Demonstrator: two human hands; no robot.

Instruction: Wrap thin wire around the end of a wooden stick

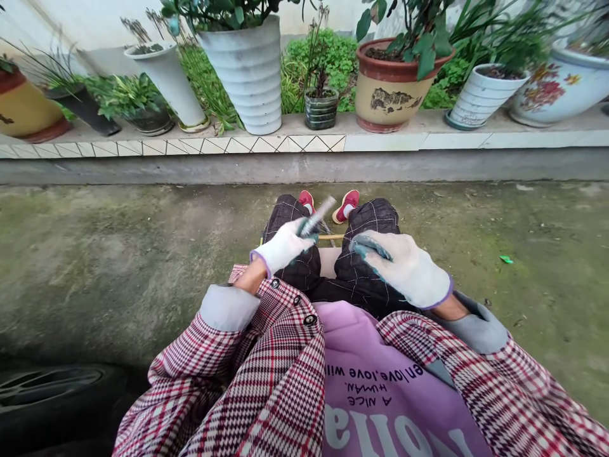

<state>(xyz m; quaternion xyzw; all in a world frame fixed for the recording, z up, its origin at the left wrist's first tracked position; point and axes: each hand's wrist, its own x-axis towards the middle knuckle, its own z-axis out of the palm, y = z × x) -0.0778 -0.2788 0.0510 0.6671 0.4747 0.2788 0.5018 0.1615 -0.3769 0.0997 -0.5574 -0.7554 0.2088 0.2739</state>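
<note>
My left hand [287, 244], in a white knit glove with a dark green coated palm and a purple cuff, is closed around a short light grey rod-like object [318, 214]. That object is smeared by motion, so its kind does not show. It points up and to the right, above my knees. My right hand [402, 263] wears a matching glove and hovers over my right thigh. Its fingers are curled together, with the coated side turned inward; whatever they may hold is hidden. A thin yellow bar [330, 237] shows between my legs, below both hands.
A low ledge with a white tiled edge [380, 142] runs across the front. On it stand several potted plants, among them a tall white ribbed pot [247, 76] and a tan-and-red pot [394, 92]. A vehicle wheel [52, 393] is close at lower left. Green litter [506, 259] lies right.
</note>
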